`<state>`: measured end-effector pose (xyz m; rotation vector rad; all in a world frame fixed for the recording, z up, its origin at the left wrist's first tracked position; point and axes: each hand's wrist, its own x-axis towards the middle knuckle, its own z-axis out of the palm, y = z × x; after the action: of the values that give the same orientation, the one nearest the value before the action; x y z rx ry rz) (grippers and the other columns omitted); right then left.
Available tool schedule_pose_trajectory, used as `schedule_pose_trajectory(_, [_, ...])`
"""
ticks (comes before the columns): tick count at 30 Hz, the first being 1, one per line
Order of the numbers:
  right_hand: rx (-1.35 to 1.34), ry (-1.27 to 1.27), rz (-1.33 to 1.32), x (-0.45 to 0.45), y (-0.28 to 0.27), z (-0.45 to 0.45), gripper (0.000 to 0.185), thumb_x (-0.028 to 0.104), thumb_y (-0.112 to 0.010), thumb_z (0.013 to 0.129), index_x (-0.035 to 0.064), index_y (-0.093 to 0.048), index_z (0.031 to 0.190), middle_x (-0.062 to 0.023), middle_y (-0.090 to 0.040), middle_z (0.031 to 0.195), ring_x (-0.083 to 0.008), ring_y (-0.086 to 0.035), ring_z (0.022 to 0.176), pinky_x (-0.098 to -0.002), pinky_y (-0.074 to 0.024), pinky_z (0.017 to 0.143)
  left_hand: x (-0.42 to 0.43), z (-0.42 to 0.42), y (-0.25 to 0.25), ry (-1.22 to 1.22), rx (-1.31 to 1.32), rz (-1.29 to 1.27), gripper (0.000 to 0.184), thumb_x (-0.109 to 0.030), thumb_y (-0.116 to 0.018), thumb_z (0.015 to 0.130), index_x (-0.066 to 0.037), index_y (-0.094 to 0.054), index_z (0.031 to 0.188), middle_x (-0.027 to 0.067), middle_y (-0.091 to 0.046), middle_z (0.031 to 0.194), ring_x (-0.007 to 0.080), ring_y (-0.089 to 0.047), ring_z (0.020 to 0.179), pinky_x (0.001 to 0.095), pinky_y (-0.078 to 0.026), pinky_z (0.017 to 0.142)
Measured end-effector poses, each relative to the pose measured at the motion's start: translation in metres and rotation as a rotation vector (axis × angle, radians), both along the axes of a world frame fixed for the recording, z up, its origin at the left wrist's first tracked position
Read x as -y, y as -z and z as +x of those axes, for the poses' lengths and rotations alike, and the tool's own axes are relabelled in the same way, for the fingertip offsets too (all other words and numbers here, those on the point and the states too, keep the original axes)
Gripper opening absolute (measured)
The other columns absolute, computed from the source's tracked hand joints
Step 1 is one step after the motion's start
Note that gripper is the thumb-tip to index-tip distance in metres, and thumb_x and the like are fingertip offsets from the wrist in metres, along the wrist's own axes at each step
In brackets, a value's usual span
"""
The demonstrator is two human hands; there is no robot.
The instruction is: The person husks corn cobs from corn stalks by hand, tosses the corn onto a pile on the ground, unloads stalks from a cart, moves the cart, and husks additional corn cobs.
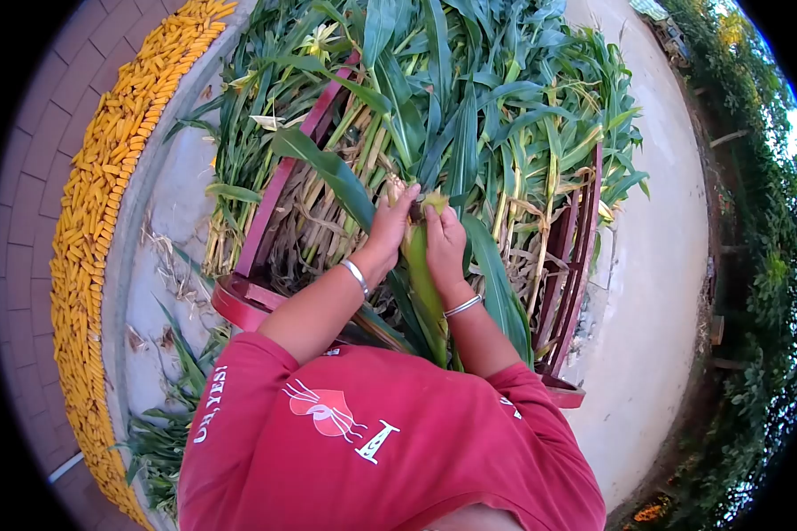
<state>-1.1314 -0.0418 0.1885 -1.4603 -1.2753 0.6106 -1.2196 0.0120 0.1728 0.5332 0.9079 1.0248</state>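
Observation:
A green-husked ear of corn (424, 281) stands upright against my chest, its tip pointing away from me. My left hand (393, 223) is closed at the tip, with a pale bit of husk or silk showing beside its fingers. Wrapped round the other side of the tip is my right hand (445, 241), its thumb pressed on the husk. Long green corn leaves (496, 274) hang around both wrists. What lies between the fingertips is partly hidden.
Cut corn stalks (469, 97) fill a red metal cart frame (283, 181) before me. Along the left lies a long bank of yellow corn cobs (106, 177) beside paving. Loose leaves (173, 434) lie on the ground at lower left. Concrete (655, 239) and bushes (757, 265) are on the right.

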Motion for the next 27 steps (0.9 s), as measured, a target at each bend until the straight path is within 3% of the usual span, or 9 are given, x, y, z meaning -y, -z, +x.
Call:
schedule_pose_trajectory(2, [-0.618,0.012,-0.089,-0.003,0.003,-0.008,0.022,0.019,-0.049,0.097,0.0004,-0.061,0.101,-0.0076,-0.062,0.093,-0.0164,-0.056,0.085,-0.0306,-0.0443,0.08,0.001,-0.002,-0.006,-0.016,0.002,-0.037,0.035,-0.036,-0.063,0.089,-0.002,-0.056,0.097,0.0052,-0.059,0.089,0.0123,-0.056,0.079,0.0277,-0.046,0.071])
schedule_pose_trajectory(5, [-0.927,-0.037,-0.065,-0.013,-0.016,-0.022,0.024,0.022,-0.045,0.099,0.0033,-0.057,0.09,-0.0018,-0.059,0.086,-0.0107,-0.052,0.076,-0.0275,-0.0434,0.073,-0.031,-0.01,0.006,-0.006,0.073,-0.085,0.036,-0.036,-0.062,0.089,-0.001,-0.059,0.093,0.005,-0.059,0.078,0.0144,-0.055,0.061,0.0296,-0.045,0.055])
schedule_pose_trajectory(7, [-0.512,-0.045,-0.181,0.006,-0.038,-0.03,0.029,0.024,-0.041,0.1,0.0039,-0.053,0.083,-0.0048,-0.052,0.077,-0.0154,-0.047,0.072,-0.0302,-0.0394,0.07,-0.099,-0.015,0.06,-0.266,-0.218,-0.058,0.047,-0.045,-0.063,0.085,0.001,-0.06,0.092,0.0114,-0.063,0.084,0.0212,-0.061,0.067,0.0349,-0.05,0.063])
schedule_pose_trajectory(8, [-0.183,-0.189,-0.271,0.035,-0.067,-0.027,0.027,0.021,-0.041,0.099,0.0018,-0.057,0.088,-0.0098,-0.055,0.084,-0.0178,-0.052,0.078,-0.0306,-0.0411,0.076,-0.11,-0.036,0.025,-0.202,-0.114,-0.066,0.048,-0.046,-0.061,0.086,0.001,-0.06,0.094,0.0109,-0.063,0.083,0.0217,-0.061,0.068,0.0366,-0.051,0.065])
schedule_pose_trajectory(12, [-0.823,-0.347,-0.508,0.16,-0.027,0.016,0.032,0.022,-0.039,0.1,-0.0018,-0.056,0.113,-0.0075,-0.061,0.102,-0.0137,-0.056,0.092,-0.0263,-0.043,0.082,-0.141,-0.097,-0.006,-0.22,0.008,-0.055,0.045,-0.043,-0.063,0.086,0.001,-0.059,0.097,0.01,-0.062,0.082,0.0213,-0.062,0.069,0.037,-0.052,0.066])
schedule_pose_trajectory(18, [-0.578,-0.437,-0.762,0.154,-0.036,0.048,0.029,0.027,-0.044,0.099,0.0015,-0.058,0.097,0.0001,-0.055,0.08,-0.0078,-0.05,0.075,-0.0215,-0.0404,0.069,-0.1,-0.071,0.005,-0.228,-0.009,-0.002,0.051,-0.042,-0.057,0.091,0.005,-0.057,0.11,0.0096,-0.061,0.096,0.0174,-0.058,0.083,0.0322,-0.047,0.078])
schedule_pose_trajectory(21, [-0.405,-0.525,-0.558,0.119,-0.064,0.06,0.029,0.028,-0.05,0.096,0.0009,-0.058,0.101,-0.0045,-0.059,0.092,-0.0109,-0.055,0.083,-0.0237,-0.0438,0.079,-0.094,-0.078,-0.008,-0.148,-0.091,0.16,0.056,-0.045,-0.04,0.098,0.006,-0.054,0.117,0.0107,-0.058,0.11,0.0181,-0.055,0.101,0.0301,-0.041,0.092])
schedule_pose_trajectory(23, [0.033,-0.407,-0.297,0.082,-0.081,0.054,0.032,0.026,-0.054,0.093,-0.0005,-0.056,0.112,-0.012,-0.06,0.108,-0.0209,-0.058,0.099,-0.0314,-0.0441,0.09,-0.094,-0.07,-0.006,-0.327,-0.31,0.301,0.059,-0.045,-0.035,0.099,0.008,-0.051,0.122,0.0128,-0.057,0.112,0.0187,-0.053,0.104,0.0299,-0.039,0.094])
schedule_pose_trajectory(27, [0.274,-0.34,-0.242,0.016,-0.088,0.019,0.046,0.027,-0.058,0.091,-0.0005,-0.047,0.126,-0.0185,-0.055,0.123,-0.0317,-0.052,0.117,-0.036,-0.0392,0.1,-0.104,-0.069,0.016,-0.359,-0.255,0.324,0.056,-0.043,-0.033,0.099,0.007,-0.055,0.112,0.013,-0.06,0.104,0.0199,-0.055,0.094,0.0311,-0.042,0.087])
